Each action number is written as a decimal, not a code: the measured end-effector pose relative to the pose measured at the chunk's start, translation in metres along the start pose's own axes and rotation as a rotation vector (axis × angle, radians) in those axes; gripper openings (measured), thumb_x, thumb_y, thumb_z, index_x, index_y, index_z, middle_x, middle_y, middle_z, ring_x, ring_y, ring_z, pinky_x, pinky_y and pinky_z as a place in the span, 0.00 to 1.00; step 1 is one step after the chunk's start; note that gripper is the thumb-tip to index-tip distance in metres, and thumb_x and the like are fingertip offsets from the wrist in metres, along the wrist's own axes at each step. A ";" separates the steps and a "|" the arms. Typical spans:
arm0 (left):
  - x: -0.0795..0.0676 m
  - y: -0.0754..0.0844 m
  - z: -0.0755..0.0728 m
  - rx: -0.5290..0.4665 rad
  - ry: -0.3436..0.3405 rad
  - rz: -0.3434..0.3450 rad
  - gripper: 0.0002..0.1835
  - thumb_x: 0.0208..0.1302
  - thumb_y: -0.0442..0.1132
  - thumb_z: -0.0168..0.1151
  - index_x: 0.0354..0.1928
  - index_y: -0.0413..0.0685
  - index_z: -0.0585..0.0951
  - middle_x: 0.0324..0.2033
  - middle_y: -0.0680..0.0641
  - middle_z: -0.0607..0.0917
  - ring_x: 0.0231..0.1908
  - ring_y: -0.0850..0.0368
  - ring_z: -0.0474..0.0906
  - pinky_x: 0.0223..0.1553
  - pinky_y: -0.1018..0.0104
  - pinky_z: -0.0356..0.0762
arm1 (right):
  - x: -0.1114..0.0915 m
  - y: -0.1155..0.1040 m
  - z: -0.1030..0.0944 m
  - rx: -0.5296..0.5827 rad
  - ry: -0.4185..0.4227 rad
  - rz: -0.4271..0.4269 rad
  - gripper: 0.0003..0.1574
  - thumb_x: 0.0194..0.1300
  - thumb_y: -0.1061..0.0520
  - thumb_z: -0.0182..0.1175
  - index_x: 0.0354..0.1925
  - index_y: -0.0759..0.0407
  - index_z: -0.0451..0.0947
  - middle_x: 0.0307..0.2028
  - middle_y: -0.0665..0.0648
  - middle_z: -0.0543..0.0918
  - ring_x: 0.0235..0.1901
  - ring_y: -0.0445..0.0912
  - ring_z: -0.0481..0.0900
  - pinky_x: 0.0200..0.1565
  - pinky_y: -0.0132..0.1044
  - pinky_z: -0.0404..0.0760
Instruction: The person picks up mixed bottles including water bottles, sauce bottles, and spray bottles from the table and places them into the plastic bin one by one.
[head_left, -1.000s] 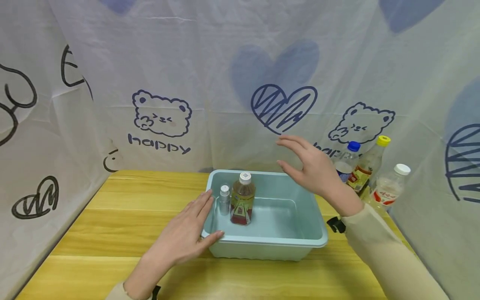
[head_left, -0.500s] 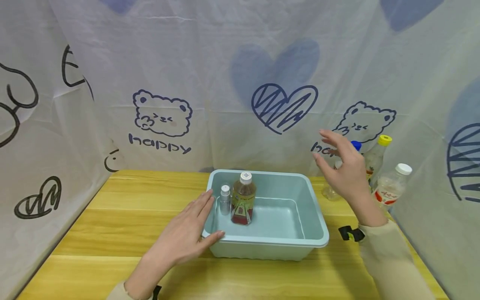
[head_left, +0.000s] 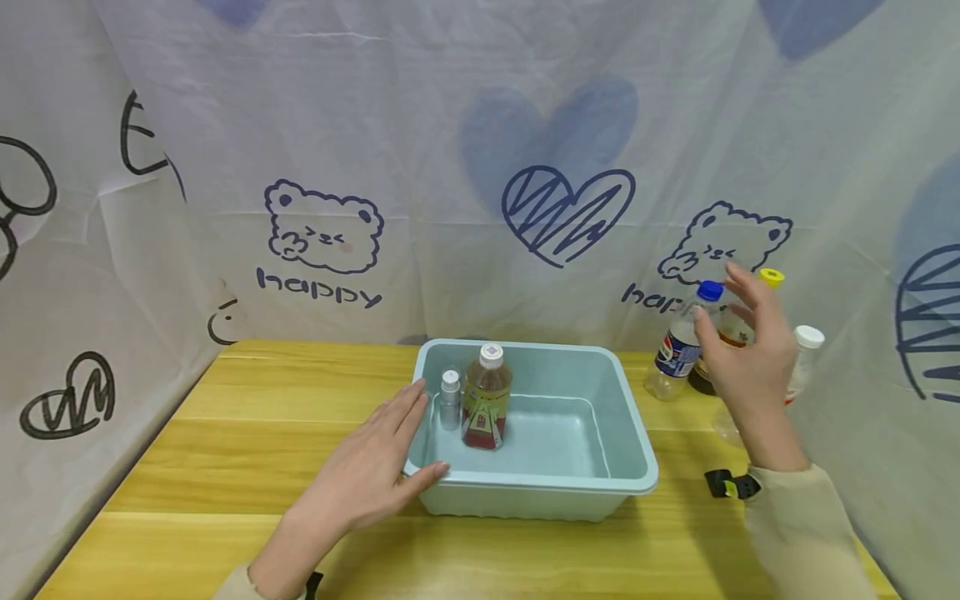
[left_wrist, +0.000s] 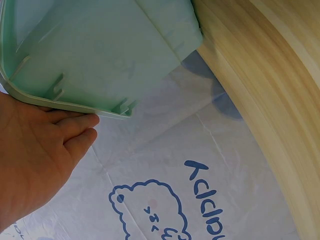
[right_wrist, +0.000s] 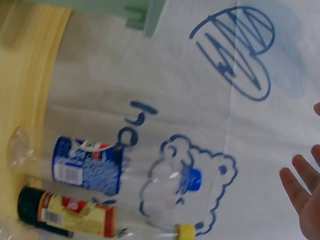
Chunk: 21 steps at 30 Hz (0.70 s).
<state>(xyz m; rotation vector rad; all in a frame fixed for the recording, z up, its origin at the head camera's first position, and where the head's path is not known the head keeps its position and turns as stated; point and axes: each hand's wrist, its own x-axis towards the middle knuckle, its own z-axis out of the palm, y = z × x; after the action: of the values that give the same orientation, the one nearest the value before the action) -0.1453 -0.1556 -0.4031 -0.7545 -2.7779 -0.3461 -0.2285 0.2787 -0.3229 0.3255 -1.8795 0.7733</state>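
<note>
My left hand (head_left: 367, 467) touches the left rim of the light blue plastic basin (head_left: 525, 481), its fingers extended and thumb over the front corner. In the left wrist view those fingers (left_wrist: 75, 127) lie along the basin's rim. Inside the basin stand a small clear spray bottle (head_left: 449, 404) and a white-capped drink bottle (head_left: 486, 408) with dark reddish liquid. My right hand (head_left: 750, 367) is raised in front of several bottles, fingers spread and bent, holding nothing. Nearest it are a blue-capped clear bottle (head_left: 677, 354) and a yellow-capped bottle (right_wrist: 77, 215), which it partly hides.
A white-capped clear bottle (head_left: 808, 337) stands at the right, half hidden behind the right hand. The wooden table (head_left: 225, 467) meets a printed white cloth (head_left: 450, 275) at the back, with cloth on both sides too.
My right hand has moved right, from above the basin's back right corner to the bottles. The left hand and the basin have stayed in place.
</note>
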 end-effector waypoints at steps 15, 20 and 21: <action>0.001 0.000 -0.001 -0.004 0.002 -0.005 0.50 0.74 0.71 0.49 0.80 0.36 0.60 0.81 0.39 0.54 0.80 0.43 0.52 0.77 0.47 0.59 | -0.024 0.027 -0.020 -0.072 0.215 0.103 0.37 0.60 0.62 0.69 0.66 0.70 0.73 0.71 0.61 0.74 0.73 0.51 0.68 0.77 0.41 0.62; 0.000 0.000 -0.001 0.000 0.003 -0.003 0.50 0.74 0.71 0.49 0.80 0.36 0.60 0.81 0.39 0.54 0.80 0.43 0.52 0.77 0.47 0.59 | -0.037 0.061 -0.025 -0.107 0.193 0.184 0.42 0.60 0.63 0.72 0.71 0.61 0.70 0.75 0.51 0.68 0.76 0.46 0.62 0.78 0.37 0.57; 0.000 0.000 -0.001 0.000 0.002 -0.003 0.50 0.74 0.71 0.49 0.80 0.36 0.59 0.81 0.39 0.54 0.80 0.43 0.52 0.77 0.47 0.59 | -0.039 0.067 -0.026 -0.111 0.186 0.203 0.44 0.61 0.63 0.73 0.73 0.59 0.69 0.76 0.49 0.67 0.76 0.44 0.61 0.78 0.36 0.56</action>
<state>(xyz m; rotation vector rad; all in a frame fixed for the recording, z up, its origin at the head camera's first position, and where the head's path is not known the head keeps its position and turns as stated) -0.1454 -0.1557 -0.4025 -0.7497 -2.7777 -0.3477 -0.2299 0.3415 -0.3754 -0.0081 -1.7882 0.8014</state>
